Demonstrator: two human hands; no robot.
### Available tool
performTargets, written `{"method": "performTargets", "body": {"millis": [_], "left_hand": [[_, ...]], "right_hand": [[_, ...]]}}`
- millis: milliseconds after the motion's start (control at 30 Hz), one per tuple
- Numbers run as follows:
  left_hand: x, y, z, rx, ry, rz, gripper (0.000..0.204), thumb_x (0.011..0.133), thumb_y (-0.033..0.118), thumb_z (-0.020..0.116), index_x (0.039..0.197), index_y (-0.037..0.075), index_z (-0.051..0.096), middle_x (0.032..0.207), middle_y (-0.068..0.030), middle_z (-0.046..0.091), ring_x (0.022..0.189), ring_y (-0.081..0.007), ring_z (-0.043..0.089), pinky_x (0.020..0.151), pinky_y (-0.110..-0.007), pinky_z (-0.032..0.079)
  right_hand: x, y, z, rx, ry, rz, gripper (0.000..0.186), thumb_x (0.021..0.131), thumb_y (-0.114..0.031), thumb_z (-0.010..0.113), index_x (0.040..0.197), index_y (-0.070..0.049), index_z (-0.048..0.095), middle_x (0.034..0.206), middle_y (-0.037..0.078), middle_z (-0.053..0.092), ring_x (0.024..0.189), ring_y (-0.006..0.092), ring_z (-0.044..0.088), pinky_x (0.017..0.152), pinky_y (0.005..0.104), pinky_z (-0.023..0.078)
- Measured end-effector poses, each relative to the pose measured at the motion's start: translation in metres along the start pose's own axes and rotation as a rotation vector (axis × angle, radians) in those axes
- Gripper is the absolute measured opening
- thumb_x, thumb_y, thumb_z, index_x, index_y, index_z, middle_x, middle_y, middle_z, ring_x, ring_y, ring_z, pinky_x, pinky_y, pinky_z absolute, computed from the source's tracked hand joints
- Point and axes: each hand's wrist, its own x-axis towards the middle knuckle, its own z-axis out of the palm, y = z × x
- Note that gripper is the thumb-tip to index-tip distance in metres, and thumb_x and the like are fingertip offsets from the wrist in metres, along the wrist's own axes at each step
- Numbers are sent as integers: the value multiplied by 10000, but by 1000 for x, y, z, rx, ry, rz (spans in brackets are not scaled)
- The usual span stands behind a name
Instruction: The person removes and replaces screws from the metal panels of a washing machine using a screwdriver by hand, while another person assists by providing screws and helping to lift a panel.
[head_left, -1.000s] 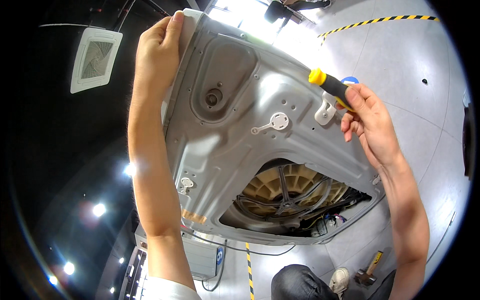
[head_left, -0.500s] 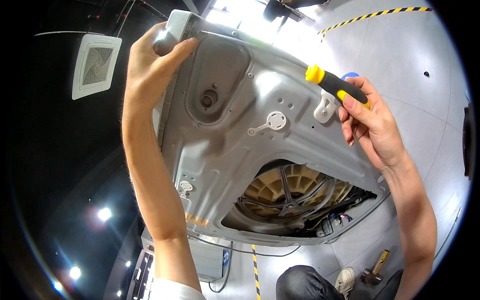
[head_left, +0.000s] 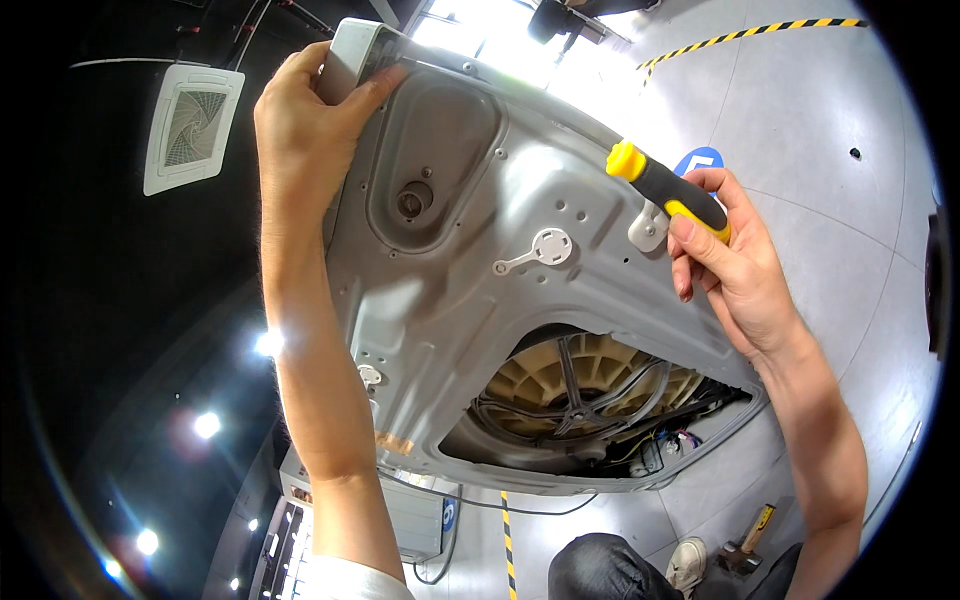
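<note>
The left hand (head_left: 310, 130) straddles the corner of the metal panel (head_left: 590, 270). Its thumb lies on the panel face and its fingers reach around the outer side, with a white corner piece (head_left: 350, 55) between them. Thumb and fingers stand apart; whether they grip firmly cannot be told. One second earlier the thumb points up along the edge; it now crosses onto the face.

The right hand (head_left: 735, 250) is closed on a yellow-and-black tool (head_left: 660, 185), thumb on the near side of the handle. The yellow end points away from the hand, up and to its left; the opposite end is hidden. Just beside this hand is a white bracket (head_left: 648, 230), whose upper part the handle now covers more than a second ago. Beyond the fingers, more of the blue floor marker (head_left: 697, 163) shows than before.

Between the hands sits a white cap (head_left: 552, 246). Below both, a spoked wheel (head_left: 575, 412) shows through the panel opening. A hammer (head_left: 745, 550) lies on the floor, well below the right hand.
</note>
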Motion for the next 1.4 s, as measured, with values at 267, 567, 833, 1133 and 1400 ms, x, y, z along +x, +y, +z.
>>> {"method": "performTargets", "body": {"millis": [267,567,833,1133,1400], "left_hand": [[-1,-4,1,98,47,51,460,687,270,796,974,-57,645,823,-94,605,687,-171,590,618,-293,483],[-1,-2,-1,167,59,68,469,679,275,800,977,-53,646,809,-85,584,686,-164,565,621,-296,466],[-2,-2,1,127,67,49,446,675,284,803,946,-39,657,762,-62,536,660,-151,530,600,-289,446],[-1,1,1,83,57,44,413,694,258,792,949,-38,658,776,-53,549,656,-139,534,602,-285,446],[-2,3,2,92,66,43,407,703,262,786,953,-33,659,777,-54,553,657,-139,535,604,-280,445]], "right_hand": [[0,1,3,-183,65,-182,328,849,-86,656,1094,-89,436,742,-13,561,573,52,515,518,201,419],[-1,4,4,-196,69,-154,328,855,-66,641,1103,-86,428,751,-5,573,575,55,522,520,204,423],[0,6,3,-133,64,-144,331,858,-93,649,1110,-76,435,746,0,574,557,56,522,508,202,420],[1,-3,-2,-227,78,-40,307,911,-317,589,1081,-84,485,727,-10,509,515,35,457,463,162,365],[1,-11,5,-88,124,-102,391,922,-452,518,1049,-83,494,721,-4,498,502,23,426,451,143,318]]}}
